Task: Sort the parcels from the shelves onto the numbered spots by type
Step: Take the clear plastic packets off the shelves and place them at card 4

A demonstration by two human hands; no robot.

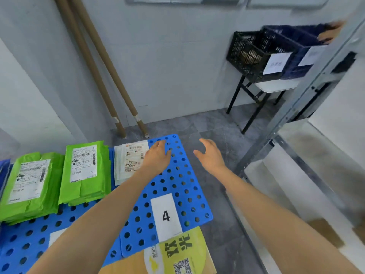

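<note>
A blue perforated board (183,186) with a white label "4" (166,216) lies on the floor. At its far left corner rests a white parcel (128,161) with barcode labels. My left hand (158,157) hovers flat over the parcel's right edge, fingers straight. Over the grey floor just right of the board, my right hand (209,155) hangs with fingers spread and holds nothing. Two stacks of green parcels (87,173) (29,184) sit on the neighbouring blue board (29,244) to the left.
A metal shelf frame (296,107) rises on the right with white shelves. Black and blue crates (262,54) stand on a small table at the back right. Two cardboard tubes (102,72) lean against the wall. A yellow-printed cardboard box (177,254) lies near the board's front edge.
</note>
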